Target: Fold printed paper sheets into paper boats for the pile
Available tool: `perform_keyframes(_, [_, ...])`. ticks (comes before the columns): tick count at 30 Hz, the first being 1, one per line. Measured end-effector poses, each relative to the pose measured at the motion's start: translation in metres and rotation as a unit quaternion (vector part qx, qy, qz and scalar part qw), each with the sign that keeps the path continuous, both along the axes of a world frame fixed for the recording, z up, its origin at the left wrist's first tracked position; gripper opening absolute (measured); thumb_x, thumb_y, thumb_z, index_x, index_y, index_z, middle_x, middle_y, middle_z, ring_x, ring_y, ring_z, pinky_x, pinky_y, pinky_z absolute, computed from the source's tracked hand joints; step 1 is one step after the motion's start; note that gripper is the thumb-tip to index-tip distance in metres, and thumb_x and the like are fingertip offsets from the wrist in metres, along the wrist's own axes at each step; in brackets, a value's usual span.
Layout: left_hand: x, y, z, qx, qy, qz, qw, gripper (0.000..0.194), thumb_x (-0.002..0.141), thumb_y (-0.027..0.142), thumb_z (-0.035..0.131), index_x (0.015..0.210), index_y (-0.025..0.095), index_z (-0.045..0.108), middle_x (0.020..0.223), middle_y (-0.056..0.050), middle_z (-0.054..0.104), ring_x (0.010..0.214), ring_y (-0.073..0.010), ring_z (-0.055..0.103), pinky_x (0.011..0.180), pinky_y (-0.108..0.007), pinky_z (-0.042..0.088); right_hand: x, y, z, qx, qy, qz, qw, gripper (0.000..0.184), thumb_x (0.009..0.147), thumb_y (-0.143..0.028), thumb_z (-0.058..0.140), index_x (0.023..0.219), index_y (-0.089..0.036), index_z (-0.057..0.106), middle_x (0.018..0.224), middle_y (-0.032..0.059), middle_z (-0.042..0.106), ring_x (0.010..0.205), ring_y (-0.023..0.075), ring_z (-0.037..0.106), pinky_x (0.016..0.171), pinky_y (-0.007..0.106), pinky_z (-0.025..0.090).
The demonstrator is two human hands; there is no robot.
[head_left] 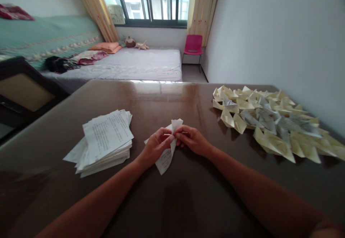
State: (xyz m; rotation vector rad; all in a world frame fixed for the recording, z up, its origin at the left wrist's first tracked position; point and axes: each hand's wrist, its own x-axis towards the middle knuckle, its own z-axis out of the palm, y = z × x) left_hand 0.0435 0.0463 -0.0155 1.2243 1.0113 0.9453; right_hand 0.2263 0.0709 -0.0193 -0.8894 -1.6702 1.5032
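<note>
Over the middle of the brown table, a partly folded sheet of printed paper (165, 160) is pinched between both hands. My left hand (156, 145) grips its left side, thumb on top, and covers part of the sheet. Opposite it, my right hand (192, 139) pinches the right edge with thumb and fingertips. A narrow pleated end of the paper sticks up beyond the fingers, and a wider printed flap hangs toward me. The exact folds between the fingertips are hidden.
A stack of printed sheets (105, 141) lies left of my hands. Many folded paper boats (272, 142), cream and grey, crowd the right side of the glossy table (161, 101). Beyond it are a bed (151, 63), a pink chair (193, 45) and a dark cabinet (27, 87).
</note>
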Motion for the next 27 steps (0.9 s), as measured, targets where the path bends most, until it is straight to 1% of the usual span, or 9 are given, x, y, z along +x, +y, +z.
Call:
perform_keyframes(3, [-0.0018,0.0004,-0.0001,-0.051,-0.043,0.002,0.998,0.033,0.081,0.044,0.065,0.095,0.016,0.056,0.082,0.0,0.061,0.075,-0.0113,0.058,0.066,-0.023,0.05,0.0017,0.0015,0.0016,-0.016,0.004,0.012,1.0,0.027,0.087,-0.044,0.057,0.089,-0.017,0.058,0.065,-0.0015,0.059,0.059,0.01,0.056,0.056,0.022,0.047])
perform_keyframes(8, [-0.0025,0.0023,-0.0027,-0.082,-0.076,-0.015,0.994,0.032,0.078,0.043,0.069,0.091,0.015,0.058,0.083,0.0,0.061,0.078,-0.0124,0.059,0.068,-0.024,0.051,0.0026,0.0018,0.0038,-0.022,0.002,0.029,0.999,0.027,0.087,-0.043,0.057,0.088,-0.016,0.057,0.064,-0.0016,0.059,0.057,0.0091,0.054,0.056,0.022,0.046])
perform_keyframes(14, [-0.0033,0.0037,-0.0021,-0.086,-0.081,-0.007,0.993,0.03,0.077,0.042,0.07,0.087,0.015,0.061,0.08,0.001,0.062,0.074,-0.0106,0.058,0.064,-0.021,0.05,0.0038,0.0027,0.0019,-0.026,0.01,0.036,0.999,0.028,0.087,-0.044,0.058,0.088,-0.016,0.057,0.064,-0.0017,0.059,0.057,0.0089,0.054,0.056,0.022,0.046])
perform_keyframes(18, [-0.0023,0.0026,0.0001,-0.086,-0.081,-0.005,0.993,0.03,0.075,0.041,0.072,0.085,0.015,0.061,0.08,0.001,0.063,0.073,-0.0108,0.06,0.064,-0.021,0.051,0.0027,0.0016,0.0026,-0.03,0.016,0.036,0.999,0.029,0.086,-0.045,0.059,0.087,-0.016,0.056,0.064,-0.0023,0.058,0.057,0.0086,0.054,0.056,0.022,0.046])
perform_keyframes(23, [0.0001,0.001,0.0018,-0.065,-0.06,-0.022,0.996,0.029,0.074,0.037,0.074,0.085,0.015,0.06,0.079,0.001,0.065,0.073,-0.0109,0.061,0.061,-0.019,0.05,0.0002,-0.0004,0.0038,-0.032,0.026,0.02,0.999,0.032,0.082,-0.046,0.064,0.083,-0.016,0.054,0.066,-0.0024,0.058,0.056,0.0087,0.055,0.053,0.021,0.045])
perform_keyframes(27, [0.0001,0.0006,0.0014,-0.058,-0.053,-0.015,0.997,0.028,0.073,0.038,0.074,0.084,0.016,0.06,0.078,0.002,0.064,0.071,-0.0103,0.06,0.059,-0.018,0.049,0.0004,-0.0001,0.0047,-0.037,0.03,0.03,0.998,0.033,0.083,-0.048,0.061,0.086,-0.016,0.054,0.068,-0.0014,0.06,0.057,0.0091,0.056,0.053,0.021,0.046])
